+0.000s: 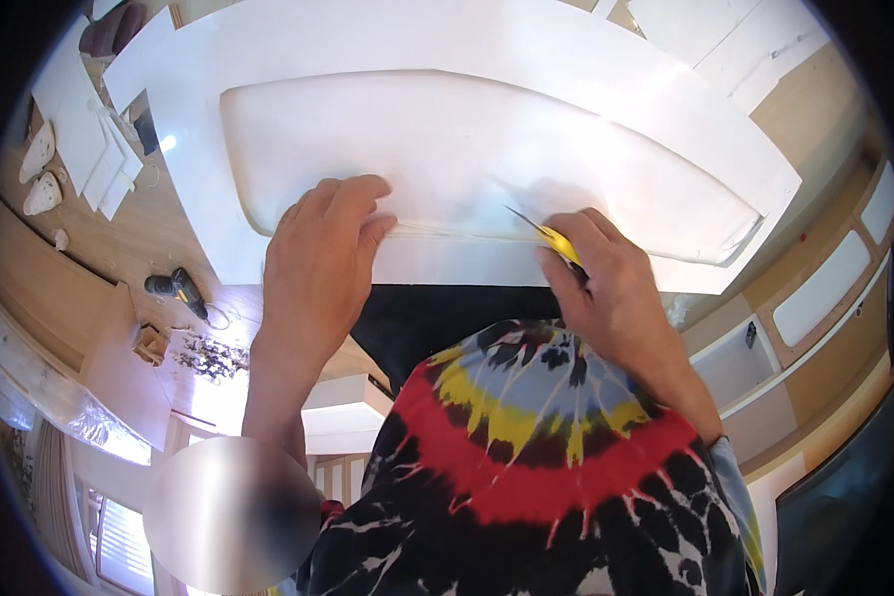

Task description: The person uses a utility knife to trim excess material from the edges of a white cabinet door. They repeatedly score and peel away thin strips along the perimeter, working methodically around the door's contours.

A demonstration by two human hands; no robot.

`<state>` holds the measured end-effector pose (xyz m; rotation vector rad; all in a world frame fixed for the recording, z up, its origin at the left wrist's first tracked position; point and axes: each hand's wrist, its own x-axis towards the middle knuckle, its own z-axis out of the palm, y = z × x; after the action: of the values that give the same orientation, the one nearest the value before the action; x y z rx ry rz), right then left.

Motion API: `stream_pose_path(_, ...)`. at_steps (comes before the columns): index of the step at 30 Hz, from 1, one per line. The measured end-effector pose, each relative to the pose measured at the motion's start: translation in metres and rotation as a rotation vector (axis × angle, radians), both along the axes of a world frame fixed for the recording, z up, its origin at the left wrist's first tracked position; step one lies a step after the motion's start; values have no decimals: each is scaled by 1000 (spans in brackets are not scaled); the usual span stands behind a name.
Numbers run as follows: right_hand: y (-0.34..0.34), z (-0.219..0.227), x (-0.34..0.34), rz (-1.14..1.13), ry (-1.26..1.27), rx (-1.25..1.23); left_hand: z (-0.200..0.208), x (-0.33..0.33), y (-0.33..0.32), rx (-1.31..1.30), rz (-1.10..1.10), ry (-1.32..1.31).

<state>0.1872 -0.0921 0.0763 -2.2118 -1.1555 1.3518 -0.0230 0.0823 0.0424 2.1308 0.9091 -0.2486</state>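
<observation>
A large white panel (pixel 199 109) lies across in front of me, with a long rounded recess (pixel 437 119) in its face. At the left end of the recess's near edge rests my left hand (pixel 320 243), its fingers bent and a gap between thumb and forefinger. A thin, pale loose edge (pixel 447 234) runs along the recess from beside the left thumb toward the right. My right hand (pixel 606 273) is closed around a yellow utility knife (pixel 559 242). Its thin blade points up and left, just above that near edge. A shadow falls beside the blade on the panel.
On the floor at left are a cordless drill (pixel 181 290), a small open box (pixel 150 344) and a spread of small dark pieces (pixel 212 356). White shoes (pixel 42 169) and white sheets (pixel 109 164) lie farther up. Wooden frames with white panels (pixel 821 288) stand at right.
</observation>
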Motion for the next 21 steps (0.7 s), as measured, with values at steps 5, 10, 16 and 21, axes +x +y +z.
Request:
stream_pose_path(5,11,-15,-10,-53,12,71,-7,-12,-4,128,-205,-94)
stream_pose_path(10,18,-14,-6,-39,-46,94,-11,-18,7,84,-245,-111)
stream_pose_path(16,22,-12,-2,-74,-90,66,-14,-22,15,153,-247,-172)
stream_pose_path(21,26,-19,-1,-47,-71,93,-17,-22,14,209,-459,-129)
